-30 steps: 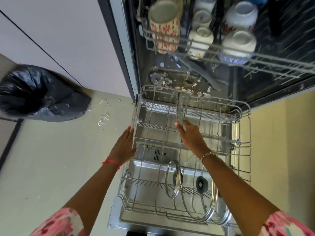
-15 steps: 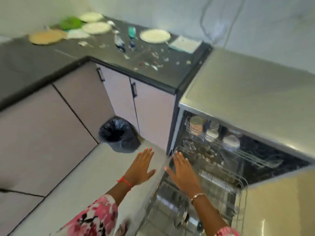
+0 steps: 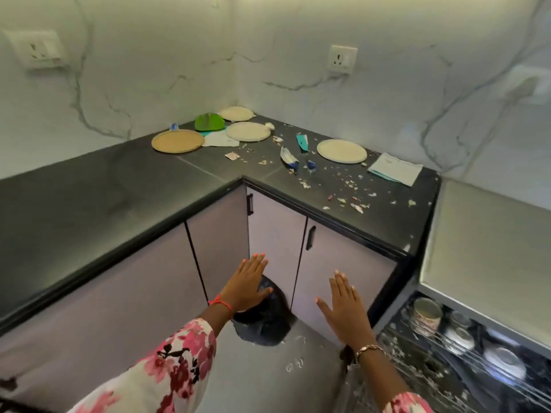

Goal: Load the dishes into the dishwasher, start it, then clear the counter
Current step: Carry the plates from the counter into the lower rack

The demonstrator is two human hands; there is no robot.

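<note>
left hand (image 3: 245, 289) flat, fingers straight, empty | right hand (image 3: 345, 309) same | round plates (image 3: 341, 151), matte black counter (image 3: 119, 186)

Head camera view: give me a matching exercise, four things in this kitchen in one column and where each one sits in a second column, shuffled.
Things:
1. tan plate
2. folded paper
3. black bin bag
4. patterned mug

Places:
A. inside the dishwasher
B. on the floor
C. on the counter, leftmost item there
D. on the counter's end beside the dishwasher

Pairs: 1-C, 2-D, 3-B, 4-A
</note>
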